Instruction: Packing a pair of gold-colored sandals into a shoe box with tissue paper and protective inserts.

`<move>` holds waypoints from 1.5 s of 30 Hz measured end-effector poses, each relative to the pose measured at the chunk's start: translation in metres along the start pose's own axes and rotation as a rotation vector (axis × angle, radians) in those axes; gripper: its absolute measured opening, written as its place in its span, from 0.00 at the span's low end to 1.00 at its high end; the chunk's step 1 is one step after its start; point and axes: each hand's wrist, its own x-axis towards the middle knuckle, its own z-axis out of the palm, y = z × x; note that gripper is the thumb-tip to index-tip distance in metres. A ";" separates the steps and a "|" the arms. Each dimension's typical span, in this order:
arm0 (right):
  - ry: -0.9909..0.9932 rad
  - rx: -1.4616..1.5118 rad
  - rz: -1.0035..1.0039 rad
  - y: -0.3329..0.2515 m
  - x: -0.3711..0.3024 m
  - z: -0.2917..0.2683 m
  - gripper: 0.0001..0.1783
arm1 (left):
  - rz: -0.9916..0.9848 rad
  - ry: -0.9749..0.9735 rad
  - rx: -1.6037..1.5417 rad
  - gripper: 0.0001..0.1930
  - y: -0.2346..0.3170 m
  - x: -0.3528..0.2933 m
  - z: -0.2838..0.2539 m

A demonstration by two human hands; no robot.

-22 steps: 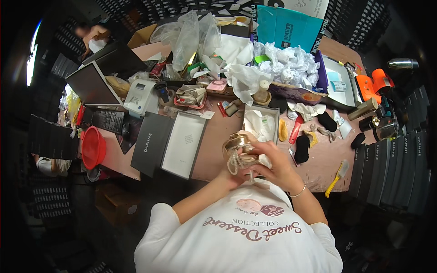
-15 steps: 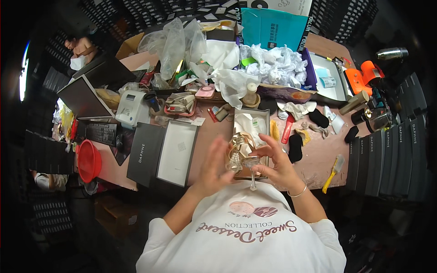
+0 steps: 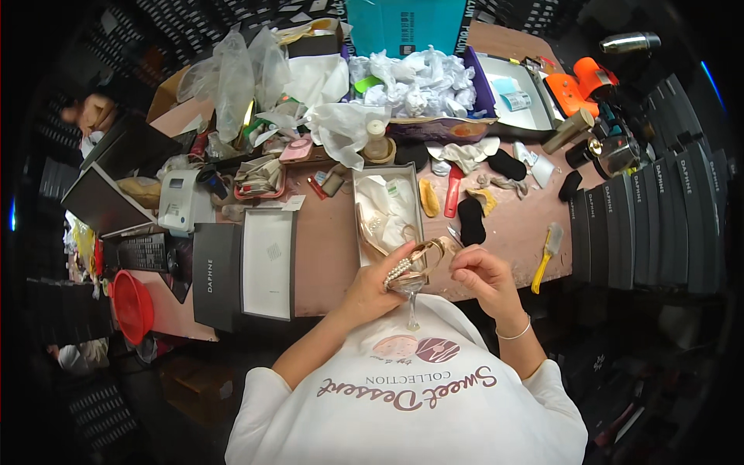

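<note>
My left hand (image 3: 370,293) is wrapped round a high-heeled sandal (image 3: 425,260) with a pearl-trimmed strap, gold-toned parts and a clear heel pointing down toward my shirt. To the right of the sandal, my right hand (image 3: 490,283) has its fingers curled in and thumb and fingertips pressed together beside the straps. Whatever lies between those fingertips is too small to make out. Just beyond my hands, an open grey shoebox (image 3: 419,203) holds white tissue paper (image 3: 391,203). Part of another sandal (image 3: 369,232) shows along its left side.
Left of the shoebox lie an open box tray (image 3: 267,271) and its dark lid (image 3: 215,267). A red-handled tool (image 3: 452,190), black pads (image 3: 471,221) and a yellow-handled brush (image 3: 549,260) lie to the right. Dark shoeboxes (image 3: 635,217) stand at the right edge. Crumpled paper fills a purple box (image 3: 442,130) behind.
My left hand, blurred and apart from the sandal before, now grips it. My right hand has let go of the sandal's body and moved to its right, fingers pinched. The whole view has shifted.
</note>
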 end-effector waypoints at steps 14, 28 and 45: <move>-0.061 0.167 0.096 0.021 0.035 0.030 0.06 | -0.117 -0.022 -0.438 0.40 -0.019 0.011 -0.024; -0.133 -0.080 0.056 0.016 0.048 0.046 0.05 | -0.146 -0.051 -0.580 0.42 -0.025 0.009 -0.029; -0.057 -0.426 -0.212 0.009 0.041 0.063 0.09 | -0.024 -0.060 -0.462 0.44 -0.025 0.000 -0.027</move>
